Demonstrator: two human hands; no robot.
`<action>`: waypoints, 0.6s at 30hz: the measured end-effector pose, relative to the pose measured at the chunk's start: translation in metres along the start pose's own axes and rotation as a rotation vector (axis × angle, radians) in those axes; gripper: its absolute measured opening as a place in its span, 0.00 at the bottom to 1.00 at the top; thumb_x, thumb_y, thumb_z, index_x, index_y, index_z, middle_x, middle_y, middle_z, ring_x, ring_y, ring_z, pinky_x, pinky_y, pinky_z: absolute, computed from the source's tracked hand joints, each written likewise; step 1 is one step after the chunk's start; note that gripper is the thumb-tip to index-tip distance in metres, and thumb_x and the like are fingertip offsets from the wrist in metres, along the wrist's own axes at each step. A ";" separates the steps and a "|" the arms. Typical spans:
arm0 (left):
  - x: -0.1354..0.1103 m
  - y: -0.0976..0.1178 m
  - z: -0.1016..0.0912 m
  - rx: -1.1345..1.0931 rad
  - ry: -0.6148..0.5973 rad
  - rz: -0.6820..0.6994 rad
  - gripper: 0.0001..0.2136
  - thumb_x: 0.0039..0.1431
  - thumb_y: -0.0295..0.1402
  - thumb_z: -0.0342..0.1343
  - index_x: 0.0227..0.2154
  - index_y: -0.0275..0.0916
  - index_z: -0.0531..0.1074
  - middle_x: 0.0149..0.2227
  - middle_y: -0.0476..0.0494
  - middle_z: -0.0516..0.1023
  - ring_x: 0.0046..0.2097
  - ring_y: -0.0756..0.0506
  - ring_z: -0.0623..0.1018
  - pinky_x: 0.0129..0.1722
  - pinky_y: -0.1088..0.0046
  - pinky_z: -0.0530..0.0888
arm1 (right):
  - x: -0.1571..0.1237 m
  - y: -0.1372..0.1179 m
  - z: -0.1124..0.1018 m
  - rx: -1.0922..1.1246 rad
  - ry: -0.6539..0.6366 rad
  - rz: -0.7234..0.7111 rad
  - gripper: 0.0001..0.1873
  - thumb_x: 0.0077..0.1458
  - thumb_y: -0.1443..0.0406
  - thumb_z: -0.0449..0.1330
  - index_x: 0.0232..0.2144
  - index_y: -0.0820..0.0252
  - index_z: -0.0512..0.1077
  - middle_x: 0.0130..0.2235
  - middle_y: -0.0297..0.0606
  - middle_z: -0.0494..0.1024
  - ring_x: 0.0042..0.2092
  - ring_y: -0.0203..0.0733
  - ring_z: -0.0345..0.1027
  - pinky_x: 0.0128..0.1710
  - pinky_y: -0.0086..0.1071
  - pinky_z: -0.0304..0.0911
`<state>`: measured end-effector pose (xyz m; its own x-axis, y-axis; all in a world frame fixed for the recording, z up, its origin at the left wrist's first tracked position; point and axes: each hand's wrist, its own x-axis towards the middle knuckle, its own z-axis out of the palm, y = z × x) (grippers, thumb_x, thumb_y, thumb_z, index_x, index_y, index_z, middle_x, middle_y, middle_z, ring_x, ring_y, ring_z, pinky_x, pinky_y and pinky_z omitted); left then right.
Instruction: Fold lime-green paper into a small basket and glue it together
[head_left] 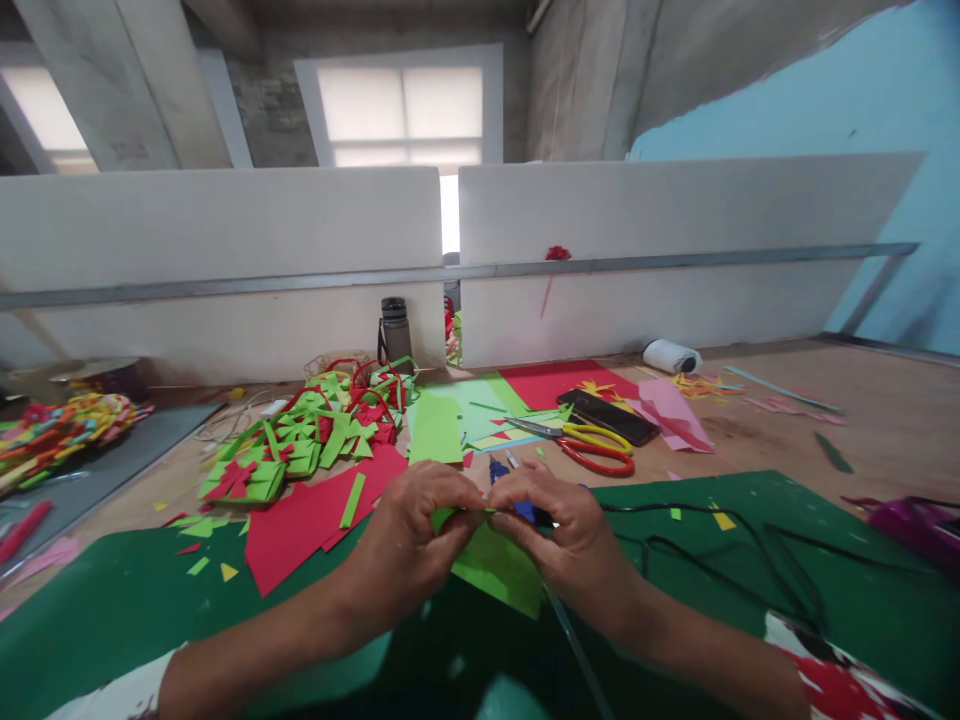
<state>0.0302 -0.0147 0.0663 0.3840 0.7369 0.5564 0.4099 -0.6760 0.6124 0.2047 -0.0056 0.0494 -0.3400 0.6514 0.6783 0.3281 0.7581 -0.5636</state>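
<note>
My left hand [420,530] and my right hand [562,530] meet at the middle of the view, thumbs and fingers pinching the upper edge of a light green paper sheet [499,575]. The sheet hangs below my fingertips, above a dark green mat [315,660]. Behind my hands lies a blue tool [525,508], partly covered, which looks like a glue gun with a black cord [757,540]. Just beyond are scissors [592,450] with one yellow and one red handle. Red paper [322,510] with a narrow green strip [352,500] lies left of my left hand.
Small green paper bags with red bows [292,450] are heaped at left. A dark phone [607,415], pink paper [675,415] and a white roll [672,356] lie at right. A bottle [395,335] stands by the white panel [225,230]. Paper scraps dot the mat.
</note>
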 end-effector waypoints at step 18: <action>0.004 0.001 -0.018 0.360 -0.061 0.091 0.10 0.59 0.26 0.45 0.29 0.40 0.71 0.28 0.49 0.75 0.34 0.47 0.73 0.52 0.57 0.59 | 0.020 0.000 0.007 -0.093 -0.105 -0.058 0.07 0.55 0.70 0.51 0.27 0.57 0.66 0.29 0.31 0.73 0.33 0.36 0.66 0.50 0.44 0.48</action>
<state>0.0170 -0.0122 0.0791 0.4761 0.6796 0.5582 0.6323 -0.7056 0.3197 0.1918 0.0076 0.0591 -0.4493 0.6100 0.6527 0.3836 0.7915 -0.4757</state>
